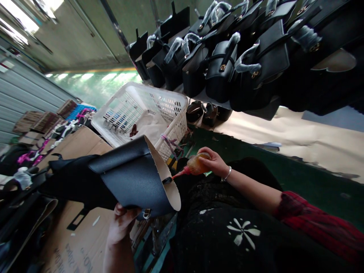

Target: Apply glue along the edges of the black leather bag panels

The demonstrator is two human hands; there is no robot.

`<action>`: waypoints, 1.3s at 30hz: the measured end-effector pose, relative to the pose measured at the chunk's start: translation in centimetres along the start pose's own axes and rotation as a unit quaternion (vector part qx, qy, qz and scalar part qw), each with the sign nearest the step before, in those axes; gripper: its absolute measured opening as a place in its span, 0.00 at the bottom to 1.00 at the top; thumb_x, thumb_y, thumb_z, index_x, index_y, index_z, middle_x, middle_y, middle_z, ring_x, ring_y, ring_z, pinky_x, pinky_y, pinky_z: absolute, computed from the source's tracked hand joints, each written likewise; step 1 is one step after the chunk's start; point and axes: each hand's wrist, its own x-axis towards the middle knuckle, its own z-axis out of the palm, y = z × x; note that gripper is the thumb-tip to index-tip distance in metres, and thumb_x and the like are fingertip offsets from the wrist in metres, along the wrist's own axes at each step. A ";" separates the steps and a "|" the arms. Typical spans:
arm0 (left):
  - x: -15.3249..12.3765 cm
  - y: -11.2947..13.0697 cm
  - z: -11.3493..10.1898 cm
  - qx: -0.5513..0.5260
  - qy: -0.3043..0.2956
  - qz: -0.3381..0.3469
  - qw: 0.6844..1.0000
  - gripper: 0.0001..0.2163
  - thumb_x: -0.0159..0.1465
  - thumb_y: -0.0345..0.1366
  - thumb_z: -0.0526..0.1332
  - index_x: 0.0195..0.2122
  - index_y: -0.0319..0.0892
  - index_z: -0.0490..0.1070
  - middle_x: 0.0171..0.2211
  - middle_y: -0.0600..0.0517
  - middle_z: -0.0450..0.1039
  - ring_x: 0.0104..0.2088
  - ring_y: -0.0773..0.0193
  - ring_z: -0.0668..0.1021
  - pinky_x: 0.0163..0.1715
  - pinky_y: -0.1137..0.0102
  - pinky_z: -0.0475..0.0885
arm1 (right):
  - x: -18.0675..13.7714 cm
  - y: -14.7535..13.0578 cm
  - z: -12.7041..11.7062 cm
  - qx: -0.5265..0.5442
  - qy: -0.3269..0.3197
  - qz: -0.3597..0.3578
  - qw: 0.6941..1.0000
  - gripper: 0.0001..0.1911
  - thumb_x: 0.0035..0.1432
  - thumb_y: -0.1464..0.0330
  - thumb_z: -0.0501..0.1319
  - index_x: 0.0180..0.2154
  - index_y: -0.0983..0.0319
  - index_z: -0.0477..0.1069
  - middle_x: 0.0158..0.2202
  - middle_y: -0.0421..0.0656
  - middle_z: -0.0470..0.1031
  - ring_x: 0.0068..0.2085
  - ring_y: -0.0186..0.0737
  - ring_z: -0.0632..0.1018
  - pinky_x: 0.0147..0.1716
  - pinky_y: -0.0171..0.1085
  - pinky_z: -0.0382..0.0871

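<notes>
My left hand (pixel 121 222) grips the lower edge of a black leather bag piece (pixel 133 178) with a tan inner lining, holding it up in the middle of the view. My right hand (pixel 214 161) is wrapped round a small amber glue bottle (pixel 197 165). The bottle's red nozzle (pixel 179 174) touches the bag piece's curved tan edge. A bracelet sits on my right wrist, and a red plaid sleeve covers the forearm further back.
A white plastic basket (pixel 173 104) stands behind the bag piece. Several finished black handbags (pixel 227 64) with wrapped handles line the surface at upper right. Cardboard sheets (pixel 79 148) and stacked materials lie at left. Brown paper (pixel 298 132) covers the bench at right.
</notes>
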 end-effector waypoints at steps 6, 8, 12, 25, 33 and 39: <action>0.2 -0.3 -0.1 0.001 0.012 -0.011 1.000 0.10 0.32 0.24 0.70 0.17 0.43 0.78 0.17 0.54 0.76 0.17 0.66 0.74 0.21 0.74 0.74 | -0.8 -0.3 -0.3 -0.001 -0.020 -0.011 1.000 0.20 0.50 0.52 0.69 0.37 0.58 0.70 0.32 0.40 0.72 0.33 0.39 0.73 0.34 0.37 0.70; 0.1 -0.3 0.0 0.004 0.014 -0.007 1.000 0.10 0.32 0.24 0.70 0.17 0.44 0.78 0.19 0.54 0.77 0.19 0.64 0.76 0.22 0.73 0.75 | -0.8 -0.4 -0.2 -0.016 -0.004 -0.031 0.999 0.20 0.51 0.52 0.68 0.37 0.58 0.70 0.33 0.40 0.72 0.33 0.39 0.73 0.35 0.38 0.70; 0.0 -0.1 0.0 0.009 -0.009 0.010 1.000 0.09 0.34 0.25 0.70 0.19 0.44 0.79 0.21 0.53 0.78 0.22 0.64 0.78 0.26 0.73 0.76 | -0.8 -0.8 -0.3 -0.039 -0.020 -0.067 0.997 0.18 0.52 0.52 0.67 0.37 0.58 0.71 0.33 0.41 0.72 0.34 0.40 0.74 0.35 0.38 0.70; 0.1 -0.6 -0.3 0.005 0.004 0.004 1.000 0.10 0.34 0.25 0.71 0.19 0.43 0.79 0.21 0.54 0.78 0.21 0.65 0.76 0.26 0.73 0.76 | -0.5 -0.6 0.2 -0.028 -0.019 -0.042 0.999 0.20 0.51 0.51 0.68 0.36 0.58 0.70 0.32 0.40 0.71 0.32 0.39 0.73 0.33 0.37 0.70; 0.0 -0.3 0.2 0.011 0.015 -0.006 1.000 0.09 0.32 0.26 0.71 0.16 0.43 0.77 0.18 0.54 0.75 0.20 0.65 0.75 0.24 0.72 0.74 | -0.2 -0.9 0.3 -0.034 0.020 -0.029 0.999 0.20 0.49 0.50 0.68 0.36 0.57 0.70 0.32 0.40 0.71 0.32 0.40 0.72 0.33 0.38 0.69; -0.2 0.0 0.2 0.015 0.013 -0.008 1.000 0.10 0.32 0.26 0.71 0.18 0.42 0.78 0.20 0.53 0.77 0.22 0.64 0.77 0.26 0.72 0.75 | -0.1 -0.4 -0.1 -0.024 0.010 -0.018 1.000 0.21 0.48 0.51 0.68 0.35 0.58 0.70 0.30 0.39 0.70 0.31 0.38 0.71 0.33 0.37 0.68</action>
